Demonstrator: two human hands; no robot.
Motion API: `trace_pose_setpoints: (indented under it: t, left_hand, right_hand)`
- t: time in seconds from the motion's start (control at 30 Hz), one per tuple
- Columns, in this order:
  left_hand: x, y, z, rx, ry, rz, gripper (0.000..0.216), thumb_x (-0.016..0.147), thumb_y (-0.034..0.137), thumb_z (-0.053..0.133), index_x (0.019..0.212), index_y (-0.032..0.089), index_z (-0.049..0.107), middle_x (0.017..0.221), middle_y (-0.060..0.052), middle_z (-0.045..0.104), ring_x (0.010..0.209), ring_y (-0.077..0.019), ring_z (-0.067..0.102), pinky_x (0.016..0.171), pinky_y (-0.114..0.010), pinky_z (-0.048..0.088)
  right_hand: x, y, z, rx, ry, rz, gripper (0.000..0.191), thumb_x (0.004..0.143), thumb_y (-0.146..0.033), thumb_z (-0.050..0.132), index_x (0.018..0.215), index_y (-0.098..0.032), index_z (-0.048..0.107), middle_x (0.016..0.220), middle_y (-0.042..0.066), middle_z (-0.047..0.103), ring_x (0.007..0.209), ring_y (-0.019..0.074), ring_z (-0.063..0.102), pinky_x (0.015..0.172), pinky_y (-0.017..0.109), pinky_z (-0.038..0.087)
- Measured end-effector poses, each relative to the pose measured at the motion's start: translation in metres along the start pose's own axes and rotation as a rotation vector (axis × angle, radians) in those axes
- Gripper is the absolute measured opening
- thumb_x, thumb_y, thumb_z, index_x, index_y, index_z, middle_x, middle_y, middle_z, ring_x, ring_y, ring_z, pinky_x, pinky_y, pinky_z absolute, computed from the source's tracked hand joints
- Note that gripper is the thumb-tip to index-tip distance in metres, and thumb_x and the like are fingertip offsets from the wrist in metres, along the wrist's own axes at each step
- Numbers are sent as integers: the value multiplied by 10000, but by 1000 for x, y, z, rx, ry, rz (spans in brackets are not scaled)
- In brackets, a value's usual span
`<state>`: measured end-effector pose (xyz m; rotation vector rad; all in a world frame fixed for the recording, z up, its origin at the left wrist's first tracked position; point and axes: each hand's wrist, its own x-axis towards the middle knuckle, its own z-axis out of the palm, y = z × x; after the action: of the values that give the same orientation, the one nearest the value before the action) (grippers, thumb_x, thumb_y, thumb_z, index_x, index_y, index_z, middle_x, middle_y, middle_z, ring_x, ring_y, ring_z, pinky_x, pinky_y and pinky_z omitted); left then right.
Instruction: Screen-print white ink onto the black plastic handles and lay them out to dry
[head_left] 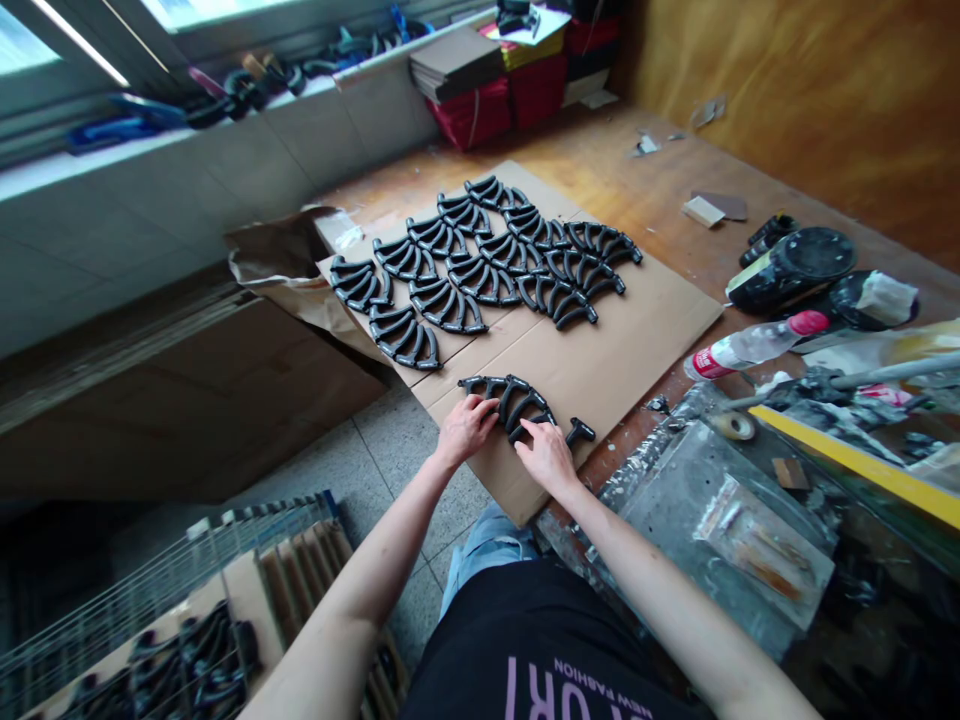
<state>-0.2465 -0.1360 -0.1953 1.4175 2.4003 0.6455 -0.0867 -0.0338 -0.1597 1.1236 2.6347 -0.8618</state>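
At the cardboard's (622,330) six o'clock, left hand (466,430) and right hand (547,455) touch the black fan (514,392), each grip narrow; whether it's pinching, we can't tell. Nested fans (471,278) sit at twelve, likely saving room.

The cardboard sheet (645,330) lies on the table (637,180) at the frame's centre, with rows of handles (450,285) across its upper part. Below them, the left hand (469,428) and right hand (546,452) touch a smaller group on the same sheet; a single handle (581,432) lies just right. The bottle (750,348) and, above it, the jar (795,265) lie at the right. The windowsill (319,82) spans the upper left, the rack (150,590) the lower left.
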Motion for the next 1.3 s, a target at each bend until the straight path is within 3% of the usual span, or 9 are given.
trace_pose_setpoints:
  t: [0.13, 0.37, 0.7, 0.83, 1.0, 1.13, 1.3]
  left_hand:
    - [-5, 2, 2, 33, 35, -16, 370, 940, 407, 457, 1245, 282, 625, 1187, -88, 584, 1049, -226, 564, 922, -342, 459]
    - [7, 10, 1, 123, 81, -105, 358, 957, 431, 396, 1105, 257, 671, 1059, -88, 607, 968, -229, 556, 859, -329, 448]
    - [31, 0, -1, 132, 11, 93, 336, 954, 408, 423, 1131, 247, 658, 1014, -75, 607, 916, -201, 558, 873, -338, 471]
    - [22, -3, -1, 156, 57, 116, 398, 942, 398, 459, 1297, 258, 572, 1234, -97, 570, 1048, -223, 556, 891, -344, 486]
    - [-2, 6, 5, 156, 172, 69, 442, 908, 405, 526, 1321, 248, 558, 1445, -112, 451, 1228, -274, 492, 1032, -433, 420]
    - [-12, 18, 13, 130, 96, 110, 528, 868, 482, 562, 1340, 244, 548, 1489, -104, 420, 1398, -305, 330, 1122, -475, 337]
    - [-7, 27, 20, 157, 13, 105, 618, 833, 532, 574, 1360, 212, 536, 1485, -115, 439, 1438, -353, 254, 1166, -542, 237]
  right_hand:
    - [-1, 1, -2, 35, -13, 13, 470, 887, -308, 549, 1348, -218, 559, 1219, 97, 614, 1172, 233, 510, 961, 307, 402]
    - [-1, 0, 0, 59, -13, 36, 464, 884, -294, 554, 1342, -223, 568, 1216, 102, 606, 1169, 244, 501, 974, 318, 404]
    - [-2, 1, 9, 95, 23, 21, 490, 889, -268, 551, 1372, -189, 532, 1177, 121, 595, 1135, 235, 512, 996, 352, 422]
    - [-4, -1, 9, 103, 23, 34, 494, 886, -253, 547, 1375, -192, 529, 1177, 123, 585, 1145, 243, 520, 999, 360, 437]
    - [-4, -3, 10, 168, 12, 61, 504, 891, -251, 532, 1389, -181, 510, 1207, 132, 563, 1062, 223, 591, 968, 356, 478]
    - [-4, -5, 9, 202, 9, 85, 499, 891, -247, 530, 1386, -182, 513, 1205, 128, 565, 989, 204, 620, 934, 345, 505]
    - [-4, -8, 9, 198, 12, 107, 488, 890, -211, 523, 1377, -178, 524, 1221, 129, 564, 1065, 217, 602, 962, 342, 495]
